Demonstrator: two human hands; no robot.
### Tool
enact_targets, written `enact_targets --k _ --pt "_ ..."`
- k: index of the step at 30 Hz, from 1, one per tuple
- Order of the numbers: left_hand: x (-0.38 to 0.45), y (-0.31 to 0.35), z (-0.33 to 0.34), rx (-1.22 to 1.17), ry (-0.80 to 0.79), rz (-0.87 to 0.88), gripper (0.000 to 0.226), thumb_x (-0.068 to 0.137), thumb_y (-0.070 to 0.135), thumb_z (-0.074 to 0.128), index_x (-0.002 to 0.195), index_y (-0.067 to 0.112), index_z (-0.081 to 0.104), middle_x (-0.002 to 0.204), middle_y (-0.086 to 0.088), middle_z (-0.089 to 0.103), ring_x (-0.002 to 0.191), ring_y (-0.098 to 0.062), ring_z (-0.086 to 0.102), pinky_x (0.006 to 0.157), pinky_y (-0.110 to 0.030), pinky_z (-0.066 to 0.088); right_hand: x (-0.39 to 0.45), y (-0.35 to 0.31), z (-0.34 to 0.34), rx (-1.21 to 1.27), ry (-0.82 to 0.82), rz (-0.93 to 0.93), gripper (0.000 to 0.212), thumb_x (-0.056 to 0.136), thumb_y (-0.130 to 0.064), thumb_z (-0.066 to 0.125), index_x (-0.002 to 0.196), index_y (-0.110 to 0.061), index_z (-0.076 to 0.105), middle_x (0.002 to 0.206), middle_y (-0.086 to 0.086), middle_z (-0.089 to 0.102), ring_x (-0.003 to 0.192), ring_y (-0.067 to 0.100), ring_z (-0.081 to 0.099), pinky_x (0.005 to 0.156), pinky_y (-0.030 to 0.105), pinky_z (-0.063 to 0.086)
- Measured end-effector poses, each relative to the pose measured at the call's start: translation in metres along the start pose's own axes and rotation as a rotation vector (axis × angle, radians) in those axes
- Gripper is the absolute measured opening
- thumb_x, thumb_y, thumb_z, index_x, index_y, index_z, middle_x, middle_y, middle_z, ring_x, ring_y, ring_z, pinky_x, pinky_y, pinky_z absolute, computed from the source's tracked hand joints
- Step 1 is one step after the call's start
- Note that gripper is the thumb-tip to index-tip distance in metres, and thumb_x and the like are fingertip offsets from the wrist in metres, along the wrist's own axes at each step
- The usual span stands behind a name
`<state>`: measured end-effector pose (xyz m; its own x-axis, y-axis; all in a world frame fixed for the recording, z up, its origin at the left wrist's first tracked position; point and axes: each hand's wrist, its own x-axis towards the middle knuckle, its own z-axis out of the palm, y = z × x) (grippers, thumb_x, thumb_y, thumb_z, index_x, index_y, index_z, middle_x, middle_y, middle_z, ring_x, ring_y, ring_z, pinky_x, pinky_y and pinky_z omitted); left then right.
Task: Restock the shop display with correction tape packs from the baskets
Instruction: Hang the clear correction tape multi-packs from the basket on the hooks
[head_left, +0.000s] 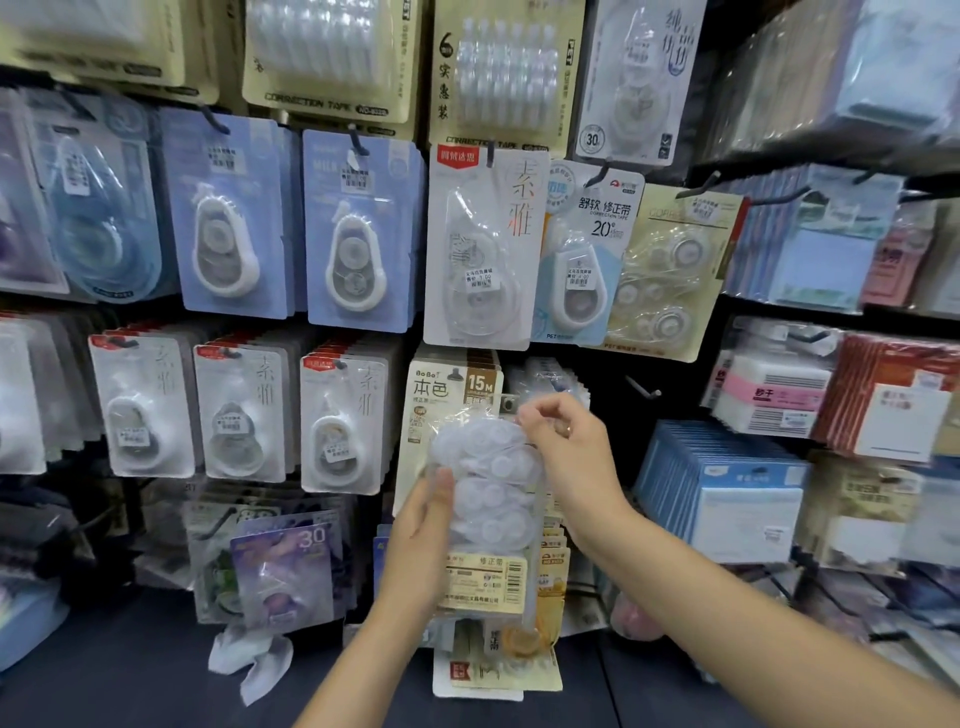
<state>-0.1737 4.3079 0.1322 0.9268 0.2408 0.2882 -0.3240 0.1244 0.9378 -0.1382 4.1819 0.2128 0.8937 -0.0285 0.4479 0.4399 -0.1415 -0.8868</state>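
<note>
A clear plastic pack of several white correction tapes (485, 499), with a beige label at its bottom, is held upright in front of the display wall. My left hand (418, 540) grips its left edge, thumb on the front. My right hand (569, 457) pinches the pack's top right corner, close to a bare metal hook (644, 389) and a small hanger tab (509, 402). Behind the pack hangs a beige "15M" correction tape card (447, 395). No basket is in view.
Rows of hanging correction tape cards fill the wall: blue ones (358, 234) above, white ones (343, 421) at mid left. Sticky-note packs (727, 488) fill shelves on the right. Crumpled white plastic (249, 654) lies on the dark ledge (130, 675) below.
</note>
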Motion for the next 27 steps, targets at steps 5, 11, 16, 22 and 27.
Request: enact_targets --k 5,11,16,22,27 --pt "-0.001 0.004 -0.006 0.106 0.074 0.03 0.03 0.085 0.055 0.037 0.093 0.035 0.058 0.09 0.016 0.065 0.079 0.016 0.061 0.064 -0.001 0.042 0.025 0.01 -0.019 0.114 0.205 0.096 0.016 0.092 -0.019 0.059 0.076 -0.016 0.061 0.076 -0.003 0.06 0.077 0.012 0.054 0.076 0.028 0.045" --pt "0.003 0.01 -0.019 0.264 0.198 0.158 0.039 0.087 0.057 0.034 0.081 0.024 0.052 0.069 0.008 0.054 0.058 0.012 0.05 0.058 -0.015 0.038 0.055 0.024 -0.034 -0.09 0.223 0.093 0.022 0.09 -0.022 0.06 0.069 -0.02 0.059 0.074 -0.005 0.06 0.073 0.011 0.053 0.069 0.025 0.042" --pt "0.006 0.01 -0.021 0.287 0.211 0.186 0.042 0.087 0.06 0.033 0.079 0.022 0.05 0.067 0.006 0.049 0.055 0.006 0.045 0.062 -0.027 0.039 0.067 0.035 -0.032 -0.223 0.222 0.093 0.02 0.09 -0.025 0.059 0.072 -0.018 0.059 0.084 -0.002 0.065 0.081 0.012 0.057 0.066 0.026 0.04" --pt "0.008 0.008 -0.017 0.301 0.203 0.171 0.044 0.086 0.059 0.032 0.08 0.02 0.051 0.068 0.005 0.049 0.056 0.008 0.045 0.057 -0.014 0.036 0.074 0.038 -0.027 -0.274 0.243 0.131 0.014 0.091 -0.027 0.058 0.088 -0.013 0.061 0.1 0.004 0.066 0.084 0.013 0.056 0.064 0.026 0.038" --pt "0.006 0.006 -0.011 0.293 0.171 0.182 0.044 0.087 0.058 0.034 0.079 0.018 0.05 0.067 0.008 0.048 0.056 0.006 0.045 0.055 -0.011 0.036 0.038 0.028 -0.02 -0.433 0.376 -0.206 0.03 0.089 -0.026 0.061 0.112 -0.012 0.049 0.115 0.002 0.045 0.102 0.017 0.045 0.087 0.028 0.038"
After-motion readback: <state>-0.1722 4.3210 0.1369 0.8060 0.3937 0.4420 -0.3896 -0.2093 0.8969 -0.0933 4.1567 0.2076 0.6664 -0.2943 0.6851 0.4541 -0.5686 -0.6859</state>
